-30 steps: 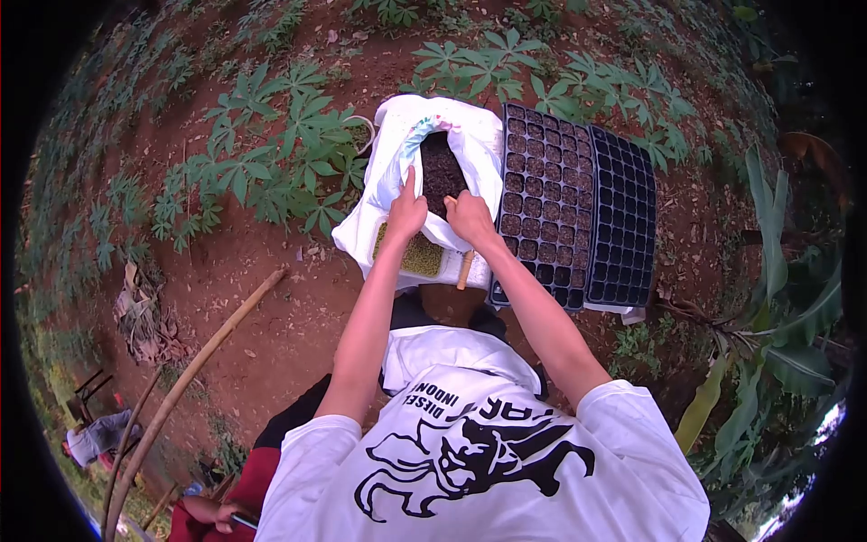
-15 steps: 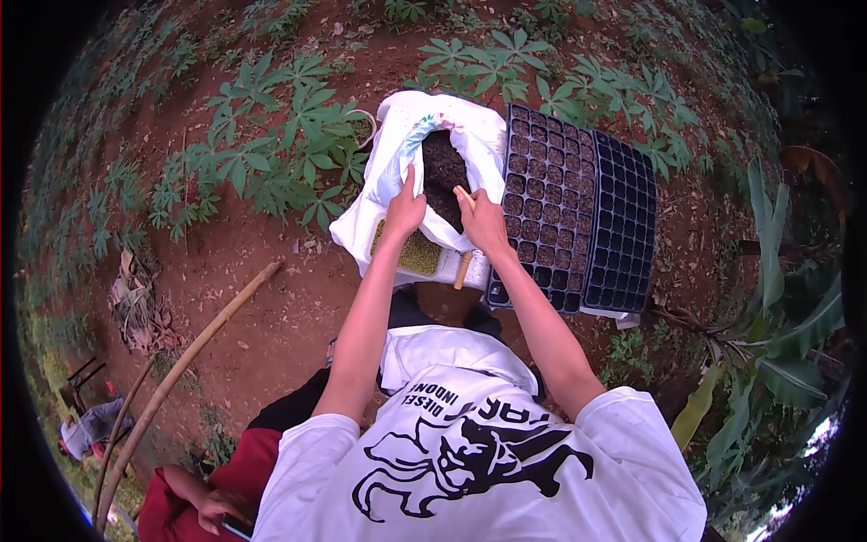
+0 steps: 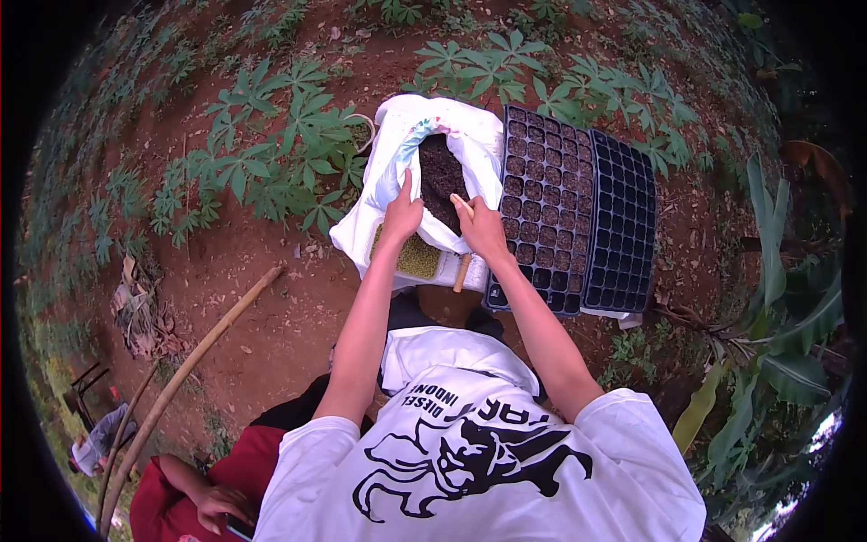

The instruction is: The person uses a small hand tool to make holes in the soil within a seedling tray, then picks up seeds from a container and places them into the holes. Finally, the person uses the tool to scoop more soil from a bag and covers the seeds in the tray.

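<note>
A white sack [image 3: 390, 164] stands with its mouth spread, showing dark soil [image 3: 441, 172] inside. My left hand [image 3: 404, 217] is closed on the sack's near-left rim, thumb pointing up along the plastic. At the near-right rim, my right hand [image 3: 483, 230] is closed around a light wooden handle [image 3: 462, 207]; whatever is at the handle's far end cannot be made out against the soil. Just below the sack sits a container of small greenish seeds or granules [image 3: 417, 257]. A second wooden handle [image 3: 462, 273] lies on the white surface beside it.
Right of the sack are a black seedling tray [image 3: 546, 194] with soil in many cells and a darker tray [image 3: 621, 226]. Cassava-like plants [image 3: 307, 135] grow beyond. A long stick [image 3: 194, 348] slants at left. Another person in a red sleeve [image 3: 172, 492] is close at lower left.
My right hand and the wooden handle have shifted slightly toward me, at the sack's near rim. My left hand stays on the plastic. The red-sleeved person has moved a little.
</note>
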A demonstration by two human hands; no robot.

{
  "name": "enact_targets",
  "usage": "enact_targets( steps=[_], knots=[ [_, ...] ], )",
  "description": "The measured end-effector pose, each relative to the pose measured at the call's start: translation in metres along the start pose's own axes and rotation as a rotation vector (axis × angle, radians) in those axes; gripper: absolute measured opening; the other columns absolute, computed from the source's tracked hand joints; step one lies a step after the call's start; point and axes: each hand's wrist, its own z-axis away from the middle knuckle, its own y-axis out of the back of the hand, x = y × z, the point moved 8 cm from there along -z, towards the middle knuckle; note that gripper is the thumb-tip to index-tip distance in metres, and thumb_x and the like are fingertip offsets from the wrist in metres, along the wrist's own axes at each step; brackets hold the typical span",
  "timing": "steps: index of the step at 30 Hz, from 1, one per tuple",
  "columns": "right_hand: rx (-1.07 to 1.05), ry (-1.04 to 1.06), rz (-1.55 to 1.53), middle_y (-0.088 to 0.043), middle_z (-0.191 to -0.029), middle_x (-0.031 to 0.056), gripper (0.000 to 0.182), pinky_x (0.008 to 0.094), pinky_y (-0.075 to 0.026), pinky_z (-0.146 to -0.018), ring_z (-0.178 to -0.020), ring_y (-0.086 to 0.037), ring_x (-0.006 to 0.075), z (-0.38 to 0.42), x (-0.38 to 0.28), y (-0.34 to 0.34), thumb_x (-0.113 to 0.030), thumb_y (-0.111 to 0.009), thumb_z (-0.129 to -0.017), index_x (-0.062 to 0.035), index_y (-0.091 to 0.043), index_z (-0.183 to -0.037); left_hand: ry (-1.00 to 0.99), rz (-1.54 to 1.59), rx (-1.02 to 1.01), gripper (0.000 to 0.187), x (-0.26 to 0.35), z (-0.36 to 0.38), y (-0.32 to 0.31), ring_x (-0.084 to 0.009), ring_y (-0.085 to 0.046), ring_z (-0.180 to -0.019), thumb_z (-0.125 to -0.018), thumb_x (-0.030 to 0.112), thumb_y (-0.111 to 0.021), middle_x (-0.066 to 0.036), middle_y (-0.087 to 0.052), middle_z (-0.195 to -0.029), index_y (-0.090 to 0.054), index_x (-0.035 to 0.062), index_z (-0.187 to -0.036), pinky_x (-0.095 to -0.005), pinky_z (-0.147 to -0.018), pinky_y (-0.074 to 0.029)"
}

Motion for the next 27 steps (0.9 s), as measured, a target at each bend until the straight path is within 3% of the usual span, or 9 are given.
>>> enact_targets(
  steps=[7, 10, 16, 27],
  knots=[
    [0.022, 0.006, -0.020, -0.068, -0.076, 0.0258, 0.042, 0.0492, -0.052, -0.071, -0.076, -0.070, 0.0422, -0.002, 0.004, 0.002, -0.039, -0.059, -0.098, 0.0035, -0.063, -0.100, 0.014, -0.004, -0.001, 0.077, -0.002, -0.003, -0.003, -0.0478, -0.053, -0.128, -0.092, 0.021, -0.047, -0.037, -0.054, -0.135, -0.014, 0.0285, -0.162, -0.0438, -0.110, -0.039],
    [0.010, -0.011, -0.034, -0.068, -0.076, 0.0259, 0.043, 0.0491, -0.052, -0.071, -0.076, -0.070, 0.0421, 0.001, 0.004, 0.006, -0.039, -0.059, -0.098, 0.0039, -0.063, -0.101, -0.003, -0.040, 0.001, 0.079, 0.000, -0.001, -0.002, -0.0496, -0.057, -0.121, -0.092, 0.022, -0.048, -0.037, -0.057, -0.130, -0.011, 0.0238, -0.162, -0.0481, -0.108, -0.041],
    [0.002, -0.008, -0.061, -0.068, -0.076, 0.0263, 0.043, 0.0489, -0.052, -0.071, -0.076, -0.070, 0.0425, 0.007, 0.006, 0.016, -0.038, -0.059, -0.098, 0.0044, -0.063, -0.100, 0.011, -0.051, 0.010, 0.078, -0.003, -0.003, -0.004, -0.0496, -0.058, -0.118, -0.093, 0.023, -0.048, -0.036, -0.060, -0.126, -0.011, 0.0268, -0.162, -0.0481, -0.106, -0.042],
    [-0.027, 0.098, -0.057, -0.068, -0.079, 0.0280, 0.037, 0.0501, -0.053, -0.069, -0.077, -0.069, 0.0445, 0.017, 0.022, 0.025, -0.033, -0.062, -0.096, 0.0042, -0.063, -0.099, 0.001, -0.085, 0.055, 0.078, -0.004, -0.006, -0.005, -0.0463, -0.052, -0.130, -0.091, 0.022, -0.048, -0.034, -0.052, -0.139, -0.014, 0.0298, -0.162, -0.0426, -0.112, -0.037]
  ],
)
